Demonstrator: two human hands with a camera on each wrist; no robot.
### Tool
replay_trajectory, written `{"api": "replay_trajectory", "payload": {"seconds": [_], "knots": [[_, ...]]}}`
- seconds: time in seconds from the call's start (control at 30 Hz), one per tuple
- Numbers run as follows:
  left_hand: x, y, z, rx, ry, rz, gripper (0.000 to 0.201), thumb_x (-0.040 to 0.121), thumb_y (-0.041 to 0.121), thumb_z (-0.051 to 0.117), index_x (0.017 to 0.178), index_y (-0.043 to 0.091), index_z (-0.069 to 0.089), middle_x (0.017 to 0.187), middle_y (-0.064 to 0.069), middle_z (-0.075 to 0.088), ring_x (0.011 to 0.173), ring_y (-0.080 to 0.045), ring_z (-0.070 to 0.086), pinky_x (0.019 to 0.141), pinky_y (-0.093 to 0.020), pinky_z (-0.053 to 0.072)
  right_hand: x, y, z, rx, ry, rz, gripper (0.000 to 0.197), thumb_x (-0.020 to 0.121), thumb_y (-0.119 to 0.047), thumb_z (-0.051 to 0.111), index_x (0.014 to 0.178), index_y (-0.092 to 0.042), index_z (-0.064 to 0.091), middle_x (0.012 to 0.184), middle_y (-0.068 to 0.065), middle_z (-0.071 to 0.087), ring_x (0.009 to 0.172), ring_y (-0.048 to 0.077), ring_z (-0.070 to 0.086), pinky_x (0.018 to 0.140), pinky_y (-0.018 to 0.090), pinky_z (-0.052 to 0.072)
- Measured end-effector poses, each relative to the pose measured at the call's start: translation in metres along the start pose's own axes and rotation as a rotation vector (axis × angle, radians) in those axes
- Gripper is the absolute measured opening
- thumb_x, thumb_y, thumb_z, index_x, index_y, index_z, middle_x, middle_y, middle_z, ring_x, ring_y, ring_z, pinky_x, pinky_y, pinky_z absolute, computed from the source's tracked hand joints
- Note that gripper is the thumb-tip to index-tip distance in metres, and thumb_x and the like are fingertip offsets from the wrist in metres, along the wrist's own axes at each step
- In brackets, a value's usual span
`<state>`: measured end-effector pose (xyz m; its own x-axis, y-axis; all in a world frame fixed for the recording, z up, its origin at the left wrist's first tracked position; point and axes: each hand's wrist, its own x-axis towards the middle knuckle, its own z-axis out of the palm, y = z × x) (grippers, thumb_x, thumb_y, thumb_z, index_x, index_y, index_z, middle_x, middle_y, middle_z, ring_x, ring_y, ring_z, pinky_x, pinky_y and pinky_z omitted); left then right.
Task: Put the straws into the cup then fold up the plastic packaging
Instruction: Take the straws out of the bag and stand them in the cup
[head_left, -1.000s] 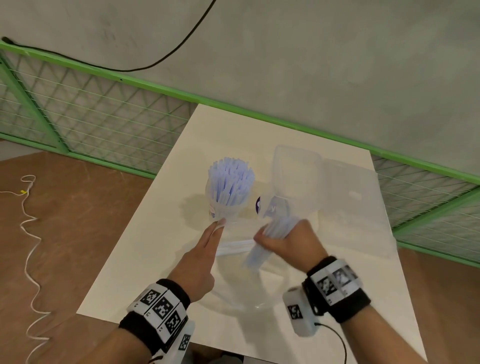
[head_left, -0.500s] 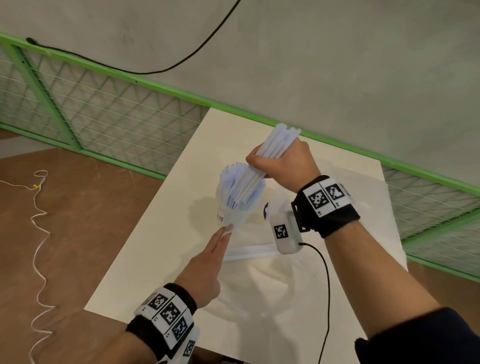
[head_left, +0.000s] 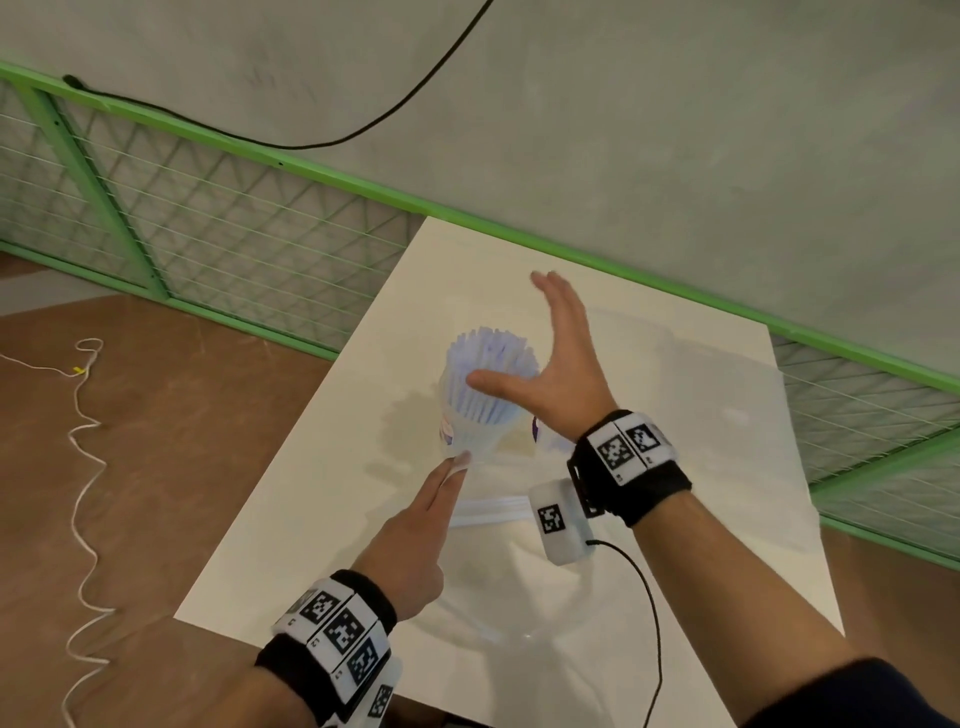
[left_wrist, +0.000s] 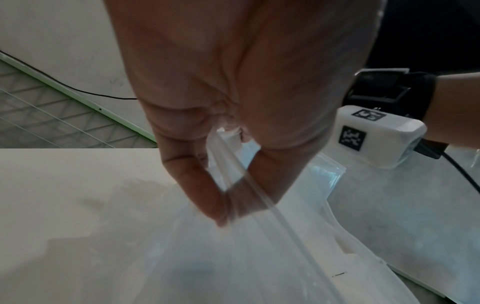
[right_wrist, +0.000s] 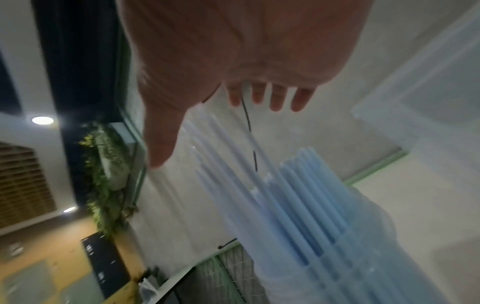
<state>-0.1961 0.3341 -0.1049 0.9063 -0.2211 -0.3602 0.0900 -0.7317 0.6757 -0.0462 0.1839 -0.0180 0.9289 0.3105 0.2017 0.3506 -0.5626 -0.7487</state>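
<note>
A clear plastic cup (head_left: 475, 436) stands upright on the white table (head_left: 311, 493), packed with pale blue straws (head_left: 491, 358) that fan out above its rim. My right hand (head_left: 556, 364) hovers just above and right of the straw tops, fingers straight and spread, holding nothing. The right wrist view shows the right hand (right_wrist: 233, 115) open above the straws (right_wrist: 306, 205). My left hand (head_left: 441, 499) pinches an edge of the clear plastic packaging (head_left: 675, 415) near the cup's base. In the left wrist view the left hand (left_wrist: 223, 205) has thumb and finger closed on the packaging (left_wrist: 259, 257).
The packaging lies spread over the table's middle and right, its zip strip (head_left: 493, 512) near my left hand. A black cable (head_left: 649, 597) hangs from my right wrist camera. A green mesh fence (head_left: 208, 234) runs behind the table. A white cord (head_left: 83, 467) lies on the floor at left.
My right hand lifted a bundle of straws out of the packaging, put it into the cup and let go; it now hangs open over the cup. My left hand has kept its pinch.
</note>
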Motion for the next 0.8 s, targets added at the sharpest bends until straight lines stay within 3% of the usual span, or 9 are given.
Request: {"api": "replay_trajectory", "payload": {"seconds": [0.1, 0.17, 0.23, 0.4, 0.5, 0.57, 0.67, 0.73, 0.8], "knots": [[0.001, 0.001, 0.0, -0.001, -0.004, -0.016, 0.108, 0.073, -0.014, 0.044, 0.151, 0.039, -0.009, 0.149, 0.038, -0.022, 0.084, -0.023, 0.063, 0.08, -0.035, 0.054, -0.016, -0.012, -0.005, 0.045, 0.125, -0.211, 0.083, 0.084, -0.037, 0.075, 0.15, -0.019, 0.029, 0.16, -0.002, 0.022, 0.146, 0.015, 0.025, 0.117, 0.043, 0.029], [0.001, 0.004, -0.001, 0.003, 0.001, -0.024, 0.108, 0.074, -0.013, 0.044, 0.151, 0.039, -0.011, 0.15, 0.037, -0.022, 0.083, -0.021, 0.061, 0.079, -0.033, 0.054, -0.026, -0.01, 0.004, -0.153, 0.051, -0.328, 0.066, 0.094, -0.031, 0.06, 0.15, -0.011, 0.03, 0.16, 0.003, 0.026, 0.147, 0.017, 0.024, 0.118, 0.037, 0.025], [0.002, 0.005, -0.001, 0.012, 0.004, -0.022, 0.107, 0.074, -0.013, 0.044, 0.151, 0.038, -0.009, 0.15, 0.037, -0.021, 0.075, -0.019, 0.058, 0.074, -0.028, 0.053, -0.031, 0.001, 0.017, -0.385, -0.051, -0.387, 0.058, 0.099, -0.024, 0.05, 0.15, -0.007, 0.031, 0.158, 0.009, 0.031, 0.145, 0.022, 0.029, 0.115, 0.041, 0.031], [0.003, 0.003, 0.002, 0.031, 0.006, -0.011, 0.108, 0.072, -0.013, 0.044, 0.152, 0.037, -0.008, 0.152, 0.034, -0.02, 0.079, -0.023, 0.061, 0.075, -0.033, 0.055, -0.03, 0.021, 0.031, -0.466, -0.034, -0.46, 0.05, 0.095, -0.005, 0.053, 0.143, 0.002, 0.042, 0.146, 0.017, 0.048, 0.131, 0.03, 0.048, 0.108, 0.035, 0.037], [0.003, 0.002, 0.002, 0.039, 0.009, -0.008, 0.109, 0.072, -0.014, 0.045, 0.151, 0.039, -0.009, 0.152, 0.034, -0.02, 0.077, -0.023, 0.061, 0.074, -0.034, 0.055, -0.024, 0.028, 0.031, -0.466, 0.06, -0.494, 0.048, 0.084, 0.006, 0.069, 0.131, 0.0, 0.059, 0.13, 0.015, 0.063, 0.117, 0.029, 0.062, 0.093, 0.04, 0.054], [0.003, 0.002, 0.002, 0.036, 0.01, -0.004, 0.109, 0.072, -0.014, 0.045, 0.151, 0.039, -0.008, 0.152, 0.035, -0.019, 0.077, -0.023, 0.061, 0.075, -0.034, 0.055, -0.018, 0.029, 0.03, -0.445, 0.097, -0.483, 0.039, 0.086, 0.0, 0.068, 0.125, -0.002, 0.064, 0.123, 0.013, 0.068, 0.109, 0.027, 0.067, 0.081, 0.043, 0.059], [0.003, 0.003, 0.002, 0.023, 0.01, 0.007, 0.109, 0.071, -0.014, 0.044, 0.151, 0.039, -0.007, 0.152, 0.035, -0.017, 0.082, -0.023, 0.061, 0.077, -0.034, 0.055, -0.011, 0.029, 0.026, -0.411, 0.164, -0.468, 0.031, 0.091, -0.016, 0.057, 0.116, -0.004, 0.07, 0.115, 0.012, 0.071, 0.101, 0.027, 0.071, 0.075, 0.042, 0.061], [0.002, 0.002, 0.002, 0.02, 0.006, 0.013, 0.109, 0.071, -0.014, 0.044, 0.151, 0.039, -0.007, 0.153, 0.035, -0.017, 0.086, -0.024, 0.062, 0.079, -0.035, 0.054, -0.012, 0.029, 0.026, -0.466, 0.164, -0.476, 0.026, 0.086, -0.015, 0.063, 0.108, -0.007, 0.074, 0.107, 0.008, 0.075, 0.09, 0.025, 0.073, 0.067, 0.036, 0.061], [0.002, 0.002, 0.002, 0.024, 0.002, 0.017, 0.109, 0.071, -0.013, 0.044, 0.151, 0.039, -0.007, 0.152, 0.035, -0.017, 0.087, -0.024, 0.062, 0.079, -0.035, 0.054, -0.017, 0.032, 0.032, -0.544, 0.113, -0.512, 0.025, 0.08, -0.007, 0.068, 0.104, -0.008, 0.075, 0.103, 0.006, 0.076, 0.092, 0.025, 0.073, 0.071, 0.035, 0.06]]}}
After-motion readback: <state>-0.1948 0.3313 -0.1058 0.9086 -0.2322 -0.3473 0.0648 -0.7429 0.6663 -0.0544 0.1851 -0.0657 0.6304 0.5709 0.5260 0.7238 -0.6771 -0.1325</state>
